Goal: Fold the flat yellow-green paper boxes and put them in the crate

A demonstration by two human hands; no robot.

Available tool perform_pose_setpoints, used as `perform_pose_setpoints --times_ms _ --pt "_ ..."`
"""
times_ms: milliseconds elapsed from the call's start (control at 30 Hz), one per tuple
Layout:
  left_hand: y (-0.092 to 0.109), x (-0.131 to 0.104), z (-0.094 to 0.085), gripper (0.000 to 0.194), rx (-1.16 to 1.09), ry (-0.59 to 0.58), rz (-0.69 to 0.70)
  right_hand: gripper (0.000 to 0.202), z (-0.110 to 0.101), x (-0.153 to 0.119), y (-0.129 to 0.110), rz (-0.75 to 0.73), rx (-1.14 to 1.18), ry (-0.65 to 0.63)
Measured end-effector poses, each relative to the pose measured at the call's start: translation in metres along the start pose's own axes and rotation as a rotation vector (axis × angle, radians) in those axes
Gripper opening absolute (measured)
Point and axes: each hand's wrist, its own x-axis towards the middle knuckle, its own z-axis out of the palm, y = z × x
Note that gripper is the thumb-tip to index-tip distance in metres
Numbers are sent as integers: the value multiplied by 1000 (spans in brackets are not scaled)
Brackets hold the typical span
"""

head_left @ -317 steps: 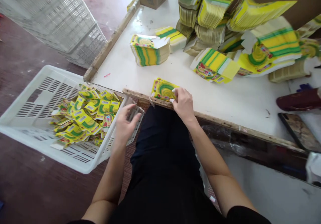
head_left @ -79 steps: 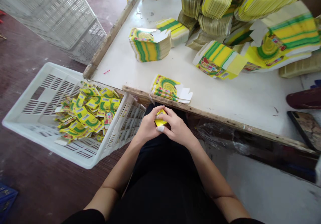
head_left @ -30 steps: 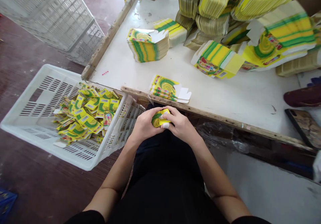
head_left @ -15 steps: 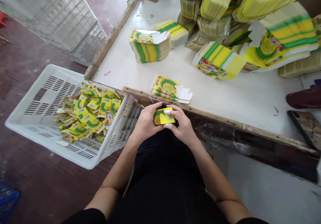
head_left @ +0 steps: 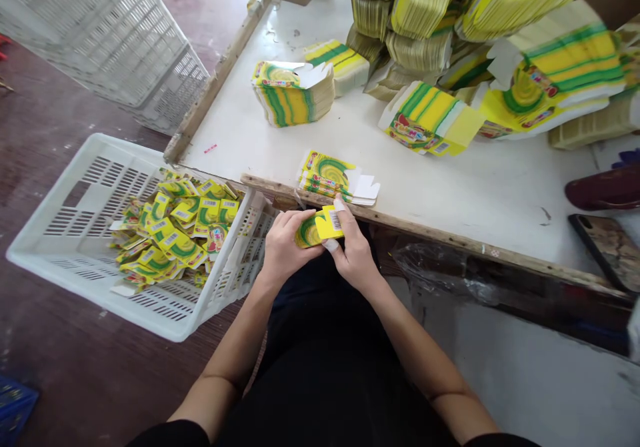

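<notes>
A small yellow-green box is held between both hands, just in front of the table's wooden edge. My left hand grips its left end, fingers wrapped behind and thumb in front. At the right end, beside a yellow flap with a barcode, my right hand pinches the box; white tape covers its thumb and a fingertip. Directly beyond the hands, a short stack of flat cartons lies on the table edge, white flaps pointing right.
White crate at the left holds many small boxes. On the table are carton bundles, piled stacks, a phone and a dark red object. More crates stand at upper left.
The box has tilted, its right end higher. My right hand has turned, its index finger now extended up along the barcode flap. The view has shifted slightly.
</notes>
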Motion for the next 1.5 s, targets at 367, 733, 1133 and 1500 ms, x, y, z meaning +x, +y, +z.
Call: perform_pose_setpoints --times_ms 367,733,1133,1500 --pt "-6 6 -6 44 28 -22 83 23 -20 7 9 -110 -82 -116" --pt "0 6 -1 42 63 33 43 65 -1 1 3 17 -22 -48" --pt "1 -3 8 51 -564 -144 -446 47 -3 10 7 216 456 38" --pt "-55 -17 -62 60 21 318 -482 41 -11 36 8 137 152 118"
